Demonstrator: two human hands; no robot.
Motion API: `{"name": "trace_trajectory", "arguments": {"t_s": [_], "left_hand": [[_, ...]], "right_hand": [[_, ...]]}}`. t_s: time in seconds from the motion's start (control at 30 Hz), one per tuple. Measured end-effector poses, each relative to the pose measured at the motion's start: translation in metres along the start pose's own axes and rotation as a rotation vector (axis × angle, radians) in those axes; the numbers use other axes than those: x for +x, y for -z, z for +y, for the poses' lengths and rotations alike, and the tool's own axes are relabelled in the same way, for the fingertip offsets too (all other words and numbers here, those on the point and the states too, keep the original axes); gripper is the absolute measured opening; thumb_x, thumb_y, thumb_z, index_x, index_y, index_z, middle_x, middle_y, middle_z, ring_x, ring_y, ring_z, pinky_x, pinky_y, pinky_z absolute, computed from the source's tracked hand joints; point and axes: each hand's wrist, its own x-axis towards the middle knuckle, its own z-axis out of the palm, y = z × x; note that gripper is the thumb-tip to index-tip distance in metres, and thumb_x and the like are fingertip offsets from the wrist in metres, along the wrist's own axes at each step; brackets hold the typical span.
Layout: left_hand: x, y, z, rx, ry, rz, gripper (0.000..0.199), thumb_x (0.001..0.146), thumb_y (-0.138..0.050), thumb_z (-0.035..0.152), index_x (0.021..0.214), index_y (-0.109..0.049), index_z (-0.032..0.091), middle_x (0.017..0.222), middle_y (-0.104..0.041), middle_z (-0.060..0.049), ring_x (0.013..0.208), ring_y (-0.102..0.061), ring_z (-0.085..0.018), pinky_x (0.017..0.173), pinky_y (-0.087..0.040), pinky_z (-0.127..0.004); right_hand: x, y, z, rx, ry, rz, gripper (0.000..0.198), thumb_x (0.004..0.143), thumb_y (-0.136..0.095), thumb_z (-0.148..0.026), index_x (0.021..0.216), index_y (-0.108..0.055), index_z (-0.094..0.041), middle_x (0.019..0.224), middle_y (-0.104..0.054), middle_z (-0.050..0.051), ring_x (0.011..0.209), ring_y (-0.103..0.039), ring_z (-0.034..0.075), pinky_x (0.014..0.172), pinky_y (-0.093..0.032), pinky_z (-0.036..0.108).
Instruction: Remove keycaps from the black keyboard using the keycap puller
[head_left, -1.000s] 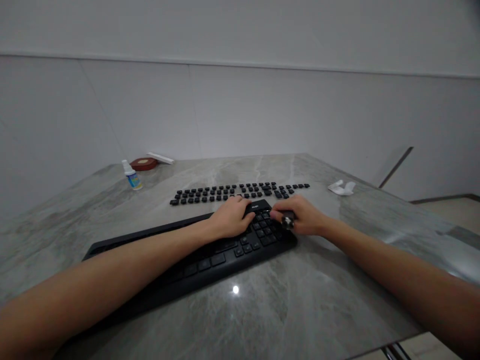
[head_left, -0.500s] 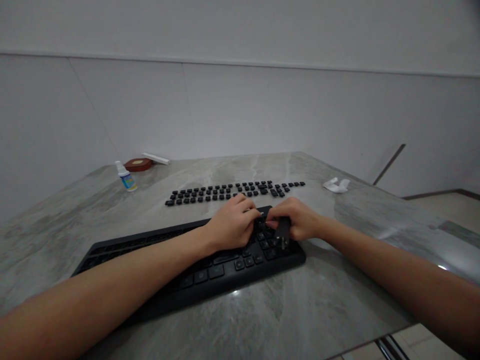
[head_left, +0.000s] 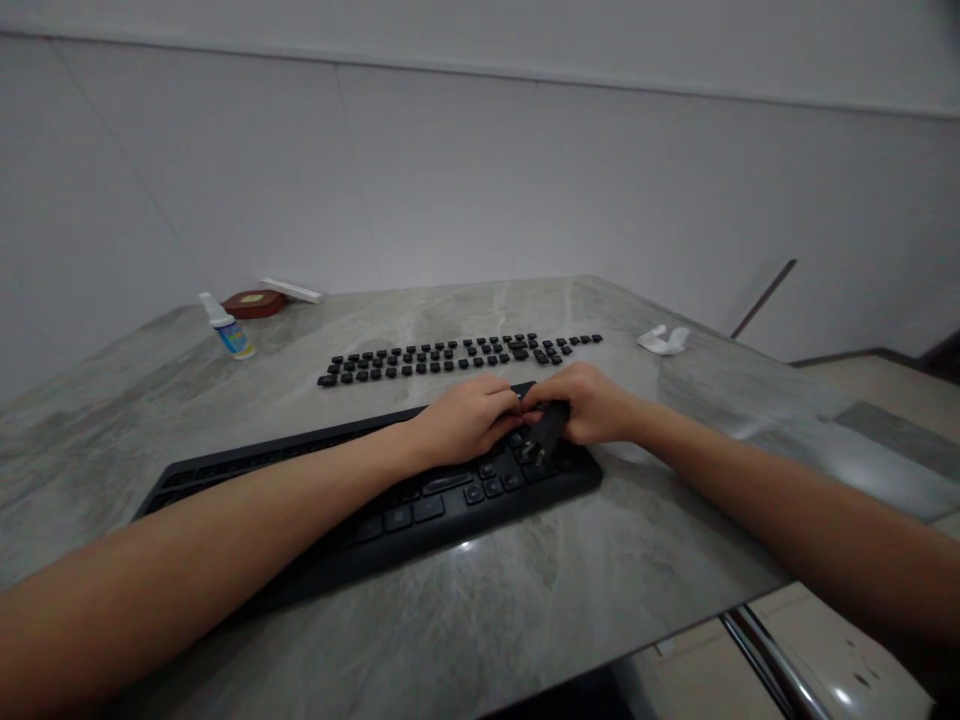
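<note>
Hands have closed up since a second ago: there was a gap between them, and now the left hand [head_left: 472, 415] and right hand [head_left: 592, 405] meet fingertip to fingertip over the 2 o'clock end of the matte black keyboard [head_left: 442, 530]. Left fingers are bunched and angled down, though I can't tell if they're pinching anything. Right fingers are curled around a dark tool [head_left: 551, 428], blocky with shiny bits at its near end, slanting toward 7 o'clock. Taking the keyboard as the clock's middle, little black plastic keycaps [head_left: 435, 367] run in rows at 12, a glossy white spray bottle [head_left: 234, 337] with a blue-yellow label stands at 10, and a rounded red-brown box [head_left: 255, 304] sits just past it with a slim white bar [head_left: 292, 290] alongside. Crumpled white tissue [head_left: 664, 343] is at 2. It's all on a grey marbled tabletop [head_left: 525, 590], polished enough to throw reflections. Plain pale wall [head_left: 480, 180] behind, pale floor [head_left: 855, 640] and a chrome tube [head_left: 780, 660] past the edge around 4.
</note>
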Motion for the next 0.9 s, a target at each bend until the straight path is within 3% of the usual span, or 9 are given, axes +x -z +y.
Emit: {"name": "trace_trajectory", "arguments": {"t_s": [0.23, 0.5, 0.73, 0.9], "left_hand": [[0.000, 0.000, -0.001, -0.037, 0.055, -0.035, 0.013, 0.095, -0.053, 0.020, 0.089, -0.063, 0.013, 0.081, -0.059, -0.004, 0.077, -0.055, -0.016, 0.070, -0.046, -0.028], [0.001, 0.000, -0.004, -0.080, 0.132, -0.063, 0.012, 0.094, -0.055, 0.018, 0.091, -0.066, 0.013, 0.081, -0.060, -0.004, 0.075, -0.056, -0.015, 0.070, -0.046, -0.027], [0.001, 0.000, -0.007, -0.138, 0.215, -0.088, 0.011, 0.091, -0.059, 0.016, 0.091, -0.070, 0.016, 0.080, -0.062, -0.002, 0.073, -0.057, -0.013, 0.070, -0.045, -0.026], [0.004, 0.001, -0.005, -0.151, 0.270, -0.102, 0.012, 0.090, -0.059, 0.015, 0.090, -0.071, 0.017, 0.080, -0.063, -0.002, 0.071, -0.057, -0.013, 0.070, -0.045, -0.025]], "right_hand": [[-0.001, 0.004, 0.001, 0.000, 0.020, 0.003, 0.016, 0.084, -0.060, -0.026, 0.081, -0.071, -0.015, 0.058, -0.062, 0.002, 0.050, -0.052, 0.011, 0.053, -0.031, 0.023], [-0.001, 0.004, 0.000, 0.104, -0.001, 0.010, 0.013, 0.083, -0.056, -0.020, 0.086, -0.069, -0.017, 0.057, -0.059, -0.003, 0.047, -0.044, 0.007, 0.053, -0.032, 0.021], [-0.002, 0.000, 0.002, 0.208, -0.047, -0.041, 0.023, 0.065, -0.056, -0.009, 0.082, -0.069, -0.016, 0.067, -0.070, 0.002, 0.057, -0.060, 0.013, 0.055, -0.039, 0.022], [-0.002, -0.011, 0.011, 0.299, -0.019, -0.022, 0.024, 0.060, -0.051, -0.008, 0.076, -0.066, -0.015, 0.065, -0.069, 0.002, 0.055, -0.060, 0.013, 0.053, -0.041, 0.022]]}}
